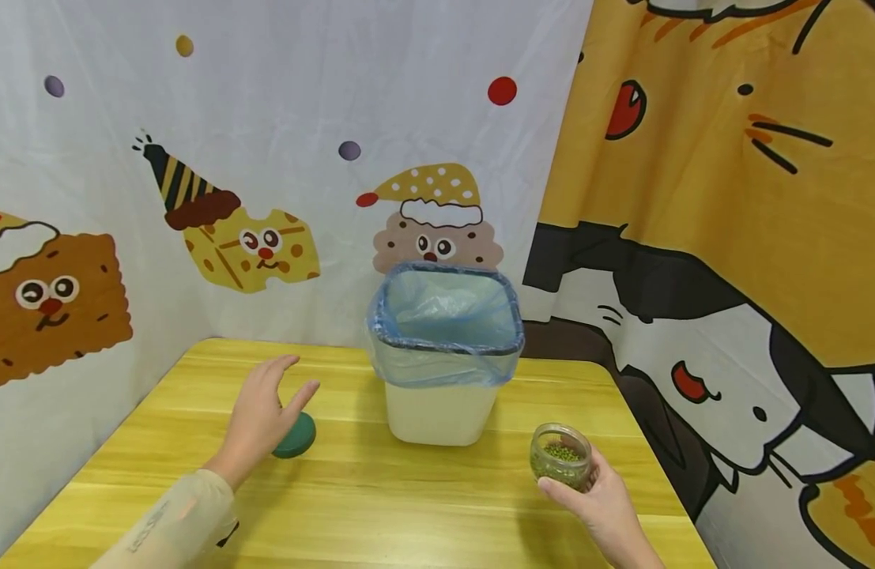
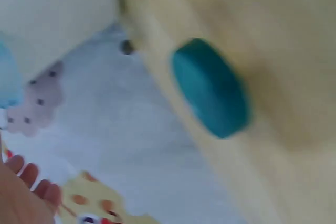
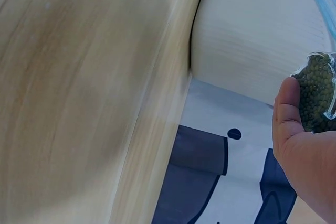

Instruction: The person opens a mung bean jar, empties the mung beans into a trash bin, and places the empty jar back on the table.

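Round clear glass jar (image 1: pixel 539 469), topless, holding small green beans (image 1: pixel 562 451), was gripped by the right hand (image 1: pixel 606 507), right of and nearer than the bin (image 1: pixel 440 411), left hand (image 1: pixel 258 405) spread near a green lid (image 1: pixel 298 437) left of the bin, tabletop (image 1: pixel 380 514) stretched broadly before it, far edge ran behind.
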Action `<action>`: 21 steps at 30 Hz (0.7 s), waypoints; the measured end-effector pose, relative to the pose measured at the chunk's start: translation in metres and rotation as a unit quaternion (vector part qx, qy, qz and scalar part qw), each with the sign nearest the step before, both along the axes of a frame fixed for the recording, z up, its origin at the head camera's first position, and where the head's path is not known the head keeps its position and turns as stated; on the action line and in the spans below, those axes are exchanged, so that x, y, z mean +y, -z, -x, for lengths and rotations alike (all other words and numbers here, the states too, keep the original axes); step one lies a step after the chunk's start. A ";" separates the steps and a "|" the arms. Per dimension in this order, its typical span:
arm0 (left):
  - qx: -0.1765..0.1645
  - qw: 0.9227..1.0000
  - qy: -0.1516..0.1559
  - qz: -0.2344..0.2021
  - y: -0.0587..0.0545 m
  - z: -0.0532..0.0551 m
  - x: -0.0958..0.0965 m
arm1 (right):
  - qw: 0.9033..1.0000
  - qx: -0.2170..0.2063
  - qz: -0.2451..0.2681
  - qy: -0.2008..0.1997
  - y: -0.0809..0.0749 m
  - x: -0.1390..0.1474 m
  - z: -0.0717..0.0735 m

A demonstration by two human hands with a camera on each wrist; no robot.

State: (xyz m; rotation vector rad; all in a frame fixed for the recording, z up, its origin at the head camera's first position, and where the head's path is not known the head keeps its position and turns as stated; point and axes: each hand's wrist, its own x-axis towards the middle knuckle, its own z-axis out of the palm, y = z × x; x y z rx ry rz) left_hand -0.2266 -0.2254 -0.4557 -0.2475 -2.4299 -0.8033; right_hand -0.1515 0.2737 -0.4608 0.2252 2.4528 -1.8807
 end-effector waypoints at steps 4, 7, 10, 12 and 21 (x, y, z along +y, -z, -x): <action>0.120 0.992 0.029 0.011 -0.023 0.004 0.020 | 1.000 0.003 0.003 -0.001 0.001 0.000 0.001; 0.177 0.982 0.057 0.022 -0.040 0.007 0.035 | 1.000 0.004 0.006 -0.004 0.001 0.000 0.000; 0.213 0.973 0.084 0.041 -0.054 0.009 0.050 | 1.000 0.004 0.002 -0.003 0.000 0.001 -0.001; 0.234 0.965 0.099 0.059 -0.062 0.009 0.060 | 1.000 0.004 -0.004 -0.005 -0.001 0.002 -0.001; 0.281 0.937 0.146 0.150 -0.078 0.004 0.107 | 0.999 0.040 -0.025 -0.016 -0.020 0.018 0.014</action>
